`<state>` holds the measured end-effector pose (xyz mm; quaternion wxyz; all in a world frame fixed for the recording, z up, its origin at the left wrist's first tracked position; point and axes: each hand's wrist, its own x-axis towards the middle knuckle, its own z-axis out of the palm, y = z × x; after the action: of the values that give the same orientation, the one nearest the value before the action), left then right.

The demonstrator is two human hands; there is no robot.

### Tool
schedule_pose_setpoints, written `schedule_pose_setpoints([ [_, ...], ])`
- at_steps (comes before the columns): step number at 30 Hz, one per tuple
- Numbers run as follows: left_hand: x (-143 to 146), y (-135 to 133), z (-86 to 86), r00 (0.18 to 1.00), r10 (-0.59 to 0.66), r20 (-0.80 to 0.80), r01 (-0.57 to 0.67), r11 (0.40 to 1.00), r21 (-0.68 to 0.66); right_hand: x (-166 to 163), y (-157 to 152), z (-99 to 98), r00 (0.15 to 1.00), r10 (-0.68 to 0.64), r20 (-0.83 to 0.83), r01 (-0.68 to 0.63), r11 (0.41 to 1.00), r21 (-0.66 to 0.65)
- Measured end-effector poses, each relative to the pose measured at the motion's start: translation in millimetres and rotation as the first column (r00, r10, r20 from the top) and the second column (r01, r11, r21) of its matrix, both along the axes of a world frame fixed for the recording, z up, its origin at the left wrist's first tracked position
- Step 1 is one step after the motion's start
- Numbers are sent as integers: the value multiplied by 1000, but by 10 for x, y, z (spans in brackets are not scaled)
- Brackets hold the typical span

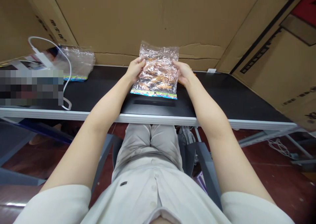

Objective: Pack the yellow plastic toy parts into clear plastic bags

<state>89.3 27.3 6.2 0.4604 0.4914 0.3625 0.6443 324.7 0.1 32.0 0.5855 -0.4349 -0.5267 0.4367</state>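
Observation:
A clear plastic bag (158,71) is held up just above the black tabletop. It has a blue, green and pink patterned strip along its lower edge, and orange-brown shapes show through the shiny film; I cannot tell whether they lie inside it or behind it. My left hand (136,68) pinches the bag's left side, thumb on the front. On the opposite side, my right hand (182,72) grips the bag's edge with thumb and fingers. A bit of something orange-yellow shows by my right hand, mostly hidden.
Tall cardboard panels (118,20) stand behind and beside the black table (209,97). At the left lie more clear plastic bags (76,61) with a patterned strip, a white cable (71,66) and a blurred-out patch. A small white piece (211,70) lies at the back edge.

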Motion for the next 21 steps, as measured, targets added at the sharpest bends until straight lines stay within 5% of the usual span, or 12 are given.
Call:
schedule_pose_setpoints([
  [5, -55, 85, -12, 993, 11, -119, -15, 999, -33, -18, 12, 36, 988, -97, -117, 81, 987, -138],
  [15, -171, 341, -156, 976, 89, -197, -70, 992, 101, -19, -115, 74, 997, -1, 81, 13, 990, -141],
  [21, -151, 373, -189, 972, 139, -187, -114, 984, 139, -36, -61, 35, 988, -97, 119, 106, 991, -76],
])
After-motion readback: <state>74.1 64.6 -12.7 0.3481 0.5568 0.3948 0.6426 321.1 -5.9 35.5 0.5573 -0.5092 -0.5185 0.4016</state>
